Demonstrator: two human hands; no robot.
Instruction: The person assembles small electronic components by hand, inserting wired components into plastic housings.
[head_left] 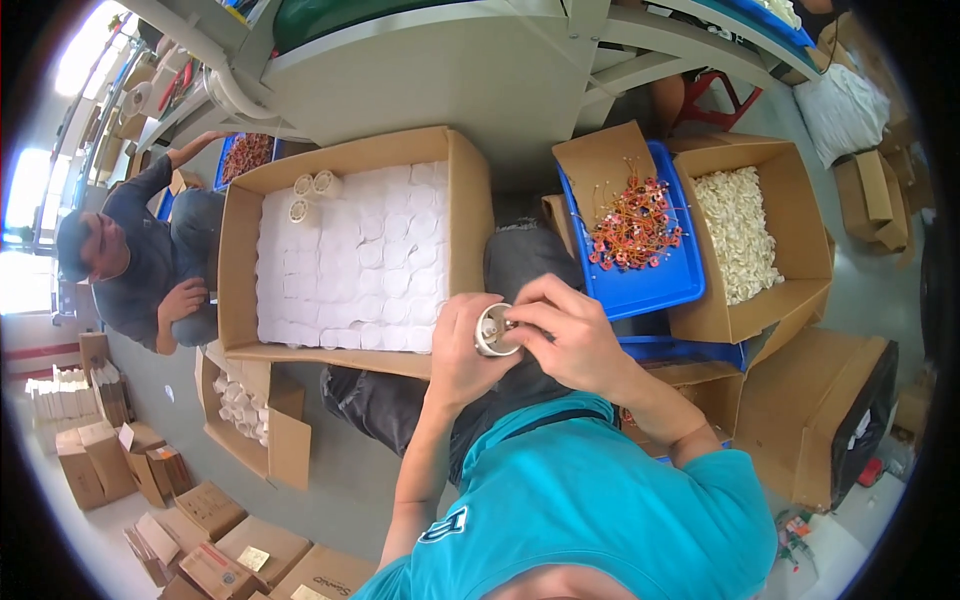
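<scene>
My left hand [461, 347] is wrapped round a short white plastic cylinder [484, 342], its open end facing up and small parts showing inside. At that opening, the thumb and fingers of my right hand [572, 338] are pinched together; what they hold, if anything, is hidden. Just beyond my left hand stands a large cardboard box [470, 215] with rows of white round-ended pieces [365, 260] in it. On top of them, three open white cylinders [299, 210] are grouped near the far left corner.
A blue tray [672, 290] to the right holds red parts with orange wires [637, 225] beside a cardboard flap. Next to it, a carton [805, 255] contains cream plastic pieces [738, 235]. Another person [140, 250] sits at the left. A grey machine frame [420, 80] rises ahead.
</scene>
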